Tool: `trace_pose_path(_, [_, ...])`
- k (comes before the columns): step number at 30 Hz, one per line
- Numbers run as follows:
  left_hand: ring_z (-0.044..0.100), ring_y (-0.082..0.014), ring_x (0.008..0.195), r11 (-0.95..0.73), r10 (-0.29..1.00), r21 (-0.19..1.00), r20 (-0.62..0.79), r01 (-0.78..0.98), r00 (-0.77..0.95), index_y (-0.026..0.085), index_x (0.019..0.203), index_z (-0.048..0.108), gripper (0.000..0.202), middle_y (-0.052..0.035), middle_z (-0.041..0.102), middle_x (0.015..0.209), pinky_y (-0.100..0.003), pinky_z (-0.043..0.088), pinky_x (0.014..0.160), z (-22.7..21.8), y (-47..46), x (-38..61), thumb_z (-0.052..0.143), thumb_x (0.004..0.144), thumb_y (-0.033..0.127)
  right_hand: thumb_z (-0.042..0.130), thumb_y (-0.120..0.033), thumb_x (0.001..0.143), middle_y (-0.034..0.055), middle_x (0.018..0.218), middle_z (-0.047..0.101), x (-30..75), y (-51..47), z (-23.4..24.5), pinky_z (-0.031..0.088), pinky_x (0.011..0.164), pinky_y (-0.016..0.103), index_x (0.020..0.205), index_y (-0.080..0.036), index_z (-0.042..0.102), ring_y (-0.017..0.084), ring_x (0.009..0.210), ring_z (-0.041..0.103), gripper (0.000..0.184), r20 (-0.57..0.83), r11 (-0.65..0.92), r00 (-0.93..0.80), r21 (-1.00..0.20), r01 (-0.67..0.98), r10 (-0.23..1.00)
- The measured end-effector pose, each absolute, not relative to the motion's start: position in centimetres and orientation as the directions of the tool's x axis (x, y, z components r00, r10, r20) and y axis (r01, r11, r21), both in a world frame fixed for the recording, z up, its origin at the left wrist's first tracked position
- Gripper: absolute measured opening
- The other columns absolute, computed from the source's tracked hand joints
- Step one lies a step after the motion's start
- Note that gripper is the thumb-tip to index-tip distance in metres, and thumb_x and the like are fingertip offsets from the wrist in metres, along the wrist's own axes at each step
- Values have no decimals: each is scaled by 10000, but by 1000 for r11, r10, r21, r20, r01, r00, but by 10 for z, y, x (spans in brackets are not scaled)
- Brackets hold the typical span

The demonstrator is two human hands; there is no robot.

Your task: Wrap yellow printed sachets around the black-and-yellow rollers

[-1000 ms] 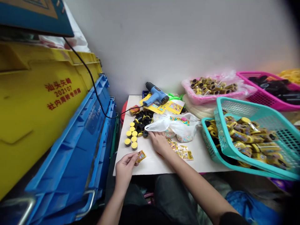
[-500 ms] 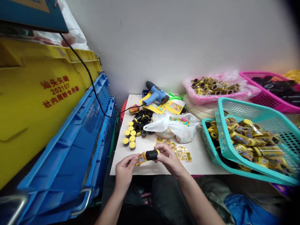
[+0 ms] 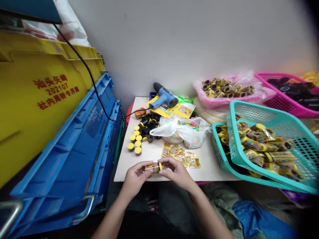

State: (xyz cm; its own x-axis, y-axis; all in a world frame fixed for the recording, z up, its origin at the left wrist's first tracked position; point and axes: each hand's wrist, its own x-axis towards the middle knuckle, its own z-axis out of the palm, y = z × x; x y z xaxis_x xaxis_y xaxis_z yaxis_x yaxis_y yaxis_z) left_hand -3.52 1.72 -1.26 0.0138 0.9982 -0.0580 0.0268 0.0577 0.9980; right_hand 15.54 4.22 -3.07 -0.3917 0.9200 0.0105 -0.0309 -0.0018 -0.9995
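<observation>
Between both hands, over the table's front edge, lies a small black cylinder with a yellow cap point(image 3: 160, 166), a printed yellow plastic sleeve point(image 3: 152, 168) around most of it. My left hand point(image 3: 137, 176) pinches the sleeve at the left end. The fingers of my right hand point(image 3: 174, 171) are closed on the capped right end. Just behind my right hand lie several flat printed sleeves point(image 3: 180, 156). To the left, yellow-capped cylinders point(image 3: 138, 143) stand upright beside a heap of black ones point(image 3: 149, 124).
A blue heat gun point(image 3: 164, 95) rests on yellow cards at the back, its black cord running left. White plastic bags point(image 3: 183, 132) of coloured beads sit mid-table. Turquoise baskets point(image 3: 264, 109) of wrapped cylinders stand right, pink baskets point(image 3: 271, 101) behind. Blue crates point(image 3: 67, 159) line the left.
The printed sleeve, held at the cylinder's left end before, now covers most of the black body. My hands have come closer together. The view has shifted slightly.
</observation>
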Motion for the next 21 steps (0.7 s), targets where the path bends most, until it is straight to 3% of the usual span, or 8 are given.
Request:
trace_pose_path(3, [700,-206,798,121,991,991,-117,-58,71,159,864,718,215,-61,753,860,-294,572,735,-9,16,-32,727,669,248,690,-425,741,36,957,574,147,38,-31,436,797,316,1000,-242,645,173,854,546,321,34,-14,-398,-993,-118,917])
trace_pose_path(5, [691,-196,820,122,991,989,-116,-87,66,160,867,712,211,-56,745,871,-284,564,747,-9,14,-28,726,670,233,613,-488,792,47,1022,564,139,34,-33,435,815,325,1064,-249,627,175,886,540,362,-42,-146,-402,-961,-233,915])
trace_pose_path(8, [682,-199,844,94,995,991,-89,-99,52,162,866,710,210,-55,739,877,-277,558,743,-10,12,-24,728,664,217,568,-552,798,60,983,576,127,28,-37,463,740,327,1155,-231,567,163,797,553,480,-144,-410,-529,-805,-429,836])
trace_pose_path(11, [689,-204,781,80,994,994,-74,-80,79,160,862,710,207,-57,738,830,-285,566,687,-12,12,-25,724,664,219,602,-574,761,58,947,579,121,24,-41,474,684,305,1152,-215,557,153,753,556,533,-132,-482,-589,-727,-490,798])
trace_pose_path(16, [683,-228,898,-84,990,984,64,155,126,200,897,733,193,-83,738,961,-355,546,831,-11,15,-33,687,710,192,594,-530,788,37,975,583,130,22,-43,472,701,283,1079,-234,586,145,776,559,415,-152,-261,-364,-926,-274,919])
trace_pose_path(19, [649,-236,1002,-335,931,902,272,274,245,267,958,732,248,-71,729,1018,-387,500,923,-4,16,-28,694,726,189,572,-487,819,31,934,612,146,18,-27,488,726,309,1055,-243,593,161,790,589,340,-46,-87,-262,-985,-147,964])
trace_pose_path(21, [584,-256,1125,-462,876,846,389,264,286,300,1097,676,403,-75,684,1140,-412,453,983,1,16,-21,720,708,203,585,-428,826,44,911,639,168,13,-2,498,734,332,1033,-237,609,184,805,609,283,75,79,-206,-997,12,976])
